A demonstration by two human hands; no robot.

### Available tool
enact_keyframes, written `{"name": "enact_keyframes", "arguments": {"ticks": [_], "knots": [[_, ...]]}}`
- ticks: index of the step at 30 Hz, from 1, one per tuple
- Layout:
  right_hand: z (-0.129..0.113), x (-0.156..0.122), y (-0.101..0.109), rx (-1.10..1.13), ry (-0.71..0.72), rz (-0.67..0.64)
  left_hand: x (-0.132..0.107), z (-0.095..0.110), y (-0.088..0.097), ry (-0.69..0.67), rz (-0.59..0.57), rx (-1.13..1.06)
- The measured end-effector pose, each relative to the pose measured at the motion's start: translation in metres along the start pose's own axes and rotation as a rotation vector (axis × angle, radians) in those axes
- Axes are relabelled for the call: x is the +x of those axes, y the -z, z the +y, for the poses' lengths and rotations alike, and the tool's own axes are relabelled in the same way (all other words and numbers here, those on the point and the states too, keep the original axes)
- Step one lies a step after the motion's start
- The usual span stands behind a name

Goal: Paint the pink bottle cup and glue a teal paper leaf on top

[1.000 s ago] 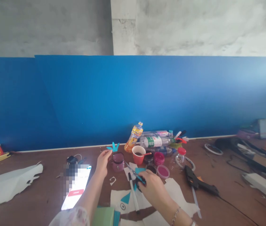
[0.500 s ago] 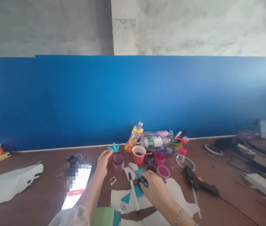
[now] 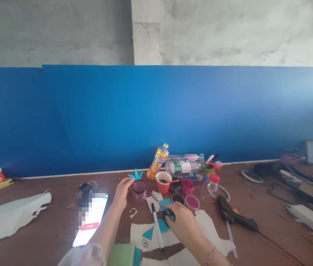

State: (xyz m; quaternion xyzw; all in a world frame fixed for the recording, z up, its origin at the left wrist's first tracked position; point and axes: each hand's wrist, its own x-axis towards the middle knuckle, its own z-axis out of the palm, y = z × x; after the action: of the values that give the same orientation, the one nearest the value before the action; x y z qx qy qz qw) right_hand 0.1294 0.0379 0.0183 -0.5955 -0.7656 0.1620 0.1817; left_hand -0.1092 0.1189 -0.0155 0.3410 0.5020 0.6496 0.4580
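My left hand pinches a small teal paper leaf shape and holds it at the rim of a purple painted cup. My right hand rests on the white paper scraps with its fingers through the black handles of a pair of scissors, blades pointing up-left. A black-and-white marker lies just left of that hand. A teal paper triangle lies on the white paper below the scissors.
A lit phone lies left of my arm. Behind the cup stand a red cup, paint pots, an orange drink bottle and lying plastic bottles. A black glue gun lies to the right, white paper far left.
My left hand has carried the teal leaf shape slightly right and down, closer to the purple cup's rim. My right hand with the scissors has slid a little right and lower.
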Motion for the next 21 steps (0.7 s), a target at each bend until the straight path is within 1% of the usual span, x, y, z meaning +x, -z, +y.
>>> {"name": "enact_keyframes", "arguments": {"ticks": [5,9,15,21], "knots": [[0.001,0.001,0.000,0.013,0.012,0.008,-0.001,0.001,0.002,-0.008,-0.029,-0.003],[-0.003,-0.002,0.006,0.032,0.010,0.026,-0.002,0.001,0.002,-0.014,-0.045,-0.011],[-0.024,-0.002,0.022,0.079,0.046,0.080,-0.002,0.000,0.001,-0.008,-0.057,-0.031],[-0.045,0.013,0.024,0.099,0.106,0.057,-0.002,0.000,0.001,-0.001,-0.082,-0.052]]}}
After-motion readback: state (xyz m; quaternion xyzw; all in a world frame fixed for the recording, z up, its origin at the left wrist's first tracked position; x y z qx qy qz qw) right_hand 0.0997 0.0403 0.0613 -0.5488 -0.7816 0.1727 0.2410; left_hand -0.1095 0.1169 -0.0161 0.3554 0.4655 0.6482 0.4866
